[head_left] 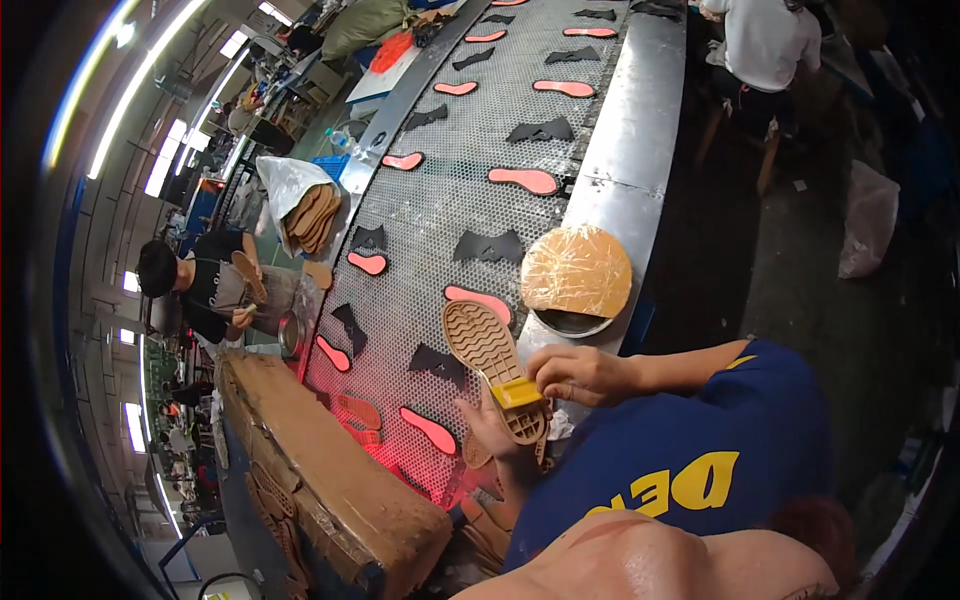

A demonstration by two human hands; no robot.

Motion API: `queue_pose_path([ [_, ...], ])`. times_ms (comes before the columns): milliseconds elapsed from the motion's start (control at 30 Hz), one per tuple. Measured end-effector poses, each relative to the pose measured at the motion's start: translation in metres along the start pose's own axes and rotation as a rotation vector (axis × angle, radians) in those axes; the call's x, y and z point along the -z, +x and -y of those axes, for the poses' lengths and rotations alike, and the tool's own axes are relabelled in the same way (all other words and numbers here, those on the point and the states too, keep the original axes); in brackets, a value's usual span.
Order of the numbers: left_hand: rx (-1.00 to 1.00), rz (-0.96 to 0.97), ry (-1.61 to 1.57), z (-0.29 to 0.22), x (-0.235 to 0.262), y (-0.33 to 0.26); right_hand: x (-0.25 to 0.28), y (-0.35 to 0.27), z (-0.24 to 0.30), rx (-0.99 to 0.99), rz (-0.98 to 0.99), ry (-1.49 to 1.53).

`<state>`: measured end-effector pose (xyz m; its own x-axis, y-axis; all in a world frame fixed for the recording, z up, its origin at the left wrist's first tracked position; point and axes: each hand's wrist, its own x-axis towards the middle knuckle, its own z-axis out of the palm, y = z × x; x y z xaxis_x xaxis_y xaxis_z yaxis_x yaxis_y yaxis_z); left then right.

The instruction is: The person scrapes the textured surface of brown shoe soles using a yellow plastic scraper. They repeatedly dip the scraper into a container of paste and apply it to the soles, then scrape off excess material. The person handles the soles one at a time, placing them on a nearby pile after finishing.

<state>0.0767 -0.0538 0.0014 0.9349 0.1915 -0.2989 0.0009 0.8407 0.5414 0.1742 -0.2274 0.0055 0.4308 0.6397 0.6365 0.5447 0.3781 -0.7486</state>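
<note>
**One tan sole [478,335] and one yellow block [515,393], both held at the near end of a mesh belt [400,285]**

Left hand [490,428]: clamped on the sole, thumb at its left edge, remaining fingers hidden behind it. Right hand [580,374]: fingertips drawn together on the right end of the block; exact finger placement partly hidden. The block lies across the lower part of the sole, touching the tread.

Position of sole: raised over the belt's right side, tilted, wavy tread toward the viewer, wider end pointing away from the body.

Surroundings: pink insoles [525,180] and black cut pieces [488,246] lie in rows along the belt. Red glow at its near left part. A round tub [575,322], with a plastic-wrapped orange disc [577,270] on top, stands on the metal edge [625,150], just beyond the right hand. Long brown carton [330,450] left of the belt. Farther left, a co-worker [215,270] holds another sole [249,277].
</note>
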Motion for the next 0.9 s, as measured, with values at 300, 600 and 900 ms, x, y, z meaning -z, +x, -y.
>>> queue_pose_path([
  [300,0.011,-0.004,-0.213,0.003,0.025,-0.003,-0.015,-0.011,-0.004,-0.099,-0.065,0.144],
  [600,-0.044,0.025,-0.204,0.009,0.098,-0.027,0.019,-0.065,-0.138,-0.63,-0.368,-0.101],
  [900,-0.127,-0.301,-0.193,0.014,0.129,-0.052,0.006,-0.117,-0.185,-0.17,0.055,-0.721],
])
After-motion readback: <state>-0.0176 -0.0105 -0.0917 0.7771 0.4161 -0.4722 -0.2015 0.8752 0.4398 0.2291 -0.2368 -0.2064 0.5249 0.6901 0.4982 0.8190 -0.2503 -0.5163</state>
